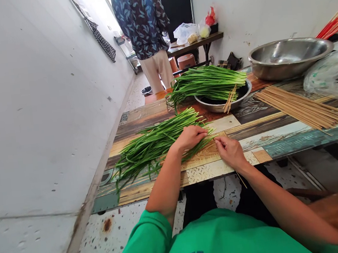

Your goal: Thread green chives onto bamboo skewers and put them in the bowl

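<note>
A loose heap of green garlic chives (155, 142) lies on the patterned table (204, 171), its pale stem ends toward my hands. My left hand (191, 136) is closed on chive stems at the heap's right end. Just right of it, my right hand (229, 150) pinches a thin bamboo skewer (241, 180), whose tail sticks out below the hand past the table's front edge. The skewer's tip is close to the stems; whether it pierces them I cannot tell. Behind the hands, a bigger bunch of chives (209, 80) rests across a metal bowl (245, 91), with several skewers at its rim.
A pile of bare bamboo skewers (301, 106) lies on the table at right. Beyond it stand a large steel basin (291, 59), a clear plastic bag (329, 73) and red-tipped sticks (335, 22). A person (143, 28) stands at the back by another table (212, 38).
</note>
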Tool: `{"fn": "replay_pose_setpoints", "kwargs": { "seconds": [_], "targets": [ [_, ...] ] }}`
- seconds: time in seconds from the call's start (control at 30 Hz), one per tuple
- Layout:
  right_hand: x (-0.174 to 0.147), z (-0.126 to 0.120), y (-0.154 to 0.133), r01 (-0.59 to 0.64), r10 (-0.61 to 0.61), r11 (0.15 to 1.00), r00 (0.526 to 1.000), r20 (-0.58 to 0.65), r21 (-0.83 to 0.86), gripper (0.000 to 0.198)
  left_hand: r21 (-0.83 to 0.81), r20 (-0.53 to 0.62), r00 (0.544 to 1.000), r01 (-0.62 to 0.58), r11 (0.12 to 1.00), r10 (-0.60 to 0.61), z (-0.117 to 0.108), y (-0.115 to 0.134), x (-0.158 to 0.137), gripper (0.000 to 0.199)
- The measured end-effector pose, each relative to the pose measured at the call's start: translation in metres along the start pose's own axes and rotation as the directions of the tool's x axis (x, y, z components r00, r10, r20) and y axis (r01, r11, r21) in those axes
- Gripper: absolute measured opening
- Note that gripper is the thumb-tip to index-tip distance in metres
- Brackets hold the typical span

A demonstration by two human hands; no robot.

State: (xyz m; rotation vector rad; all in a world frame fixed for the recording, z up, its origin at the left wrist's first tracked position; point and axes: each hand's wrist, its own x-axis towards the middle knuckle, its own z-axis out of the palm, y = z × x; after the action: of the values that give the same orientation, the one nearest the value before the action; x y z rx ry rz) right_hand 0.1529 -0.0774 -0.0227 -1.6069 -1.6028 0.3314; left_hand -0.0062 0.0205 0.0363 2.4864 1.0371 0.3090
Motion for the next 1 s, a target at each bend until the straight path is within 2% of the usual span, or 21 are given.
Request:
{"fn": "replay_pose_setpoints", "kwargs": {
  "seconds": [0.07,0.17,0.2,0.33,0.43,0.63,0.77,0.87,1.0],
  "targets": [
    [0.0,0.0,0.0,-0.004,0.004,1.0,1.0,-0.003,0.005,0.03,0.061,-0.045,0.998,0.038,0.997,-0.036,-0.007,-0.002,-0.003,0.027],
    [0.0,0.001,0.001,-0.008,0.008,1.0,1.0,0.001,0.011,0.027,0.178,-0.241,0.952,0.237,0.955,-0.192,-0.012,-0.006,-0.004,0.023],
    [0.0,0.001,0.001,-0.009,0.009,1.0,1.0,0.003,0.012,0.027,0.205,-0.266,0.939,0.275,0.939,-0.217,-0.012,-0.008,-0.003,0.021],
    [0.0,0.002,0.002,-0.015,0.015,1.0,1.0,0.01,0.002,0.027,0.278,-0.212,0.954,0.268,0.922,-0.213,-0.004,-0.007,0.001,0.018],
    [-0.001,0.002,0.001,-0.02,0.02,1.0,1.0,0.014,-0.003,0.028,0.303,-0.213,0.952,0.279,0.911,-0.22,0.0,-0.006,0.003,0.019],
    [-0.001,0.0,0.0,-0.01,0.01,1.0,1.0,0.025,-0.01,0.029,0.364,-0.19,0.945,0.32,0.875,-0.266,-0.007,-0.009,-0.004,0.021],
    [-0.001,0.001,0.002,0.004,-0.004,1.0,1.0,0.023,-0.001,0.027,0.415,-0.23,0.935,0.346,0.841,-0.271,-0.008,-0.006,-0.005,0.026],
    [-0.001,0.002,0.003,0.002,-0.003,1.0,1.0,0.024,0.009,0.027,0.398,-0.288,0.924,0.355,0.846,-0.252,-0.009,-0.004,-0.004,0.029],
    [-0.002,0.001,0.002,0.002,-0.003,1.0,0.999,0.039,0.022,0.028,0.338,-0.225,0.939,0.325,0.883,-0.259,-0.01,-0.005,-0.004,0.028]
  ]
}}
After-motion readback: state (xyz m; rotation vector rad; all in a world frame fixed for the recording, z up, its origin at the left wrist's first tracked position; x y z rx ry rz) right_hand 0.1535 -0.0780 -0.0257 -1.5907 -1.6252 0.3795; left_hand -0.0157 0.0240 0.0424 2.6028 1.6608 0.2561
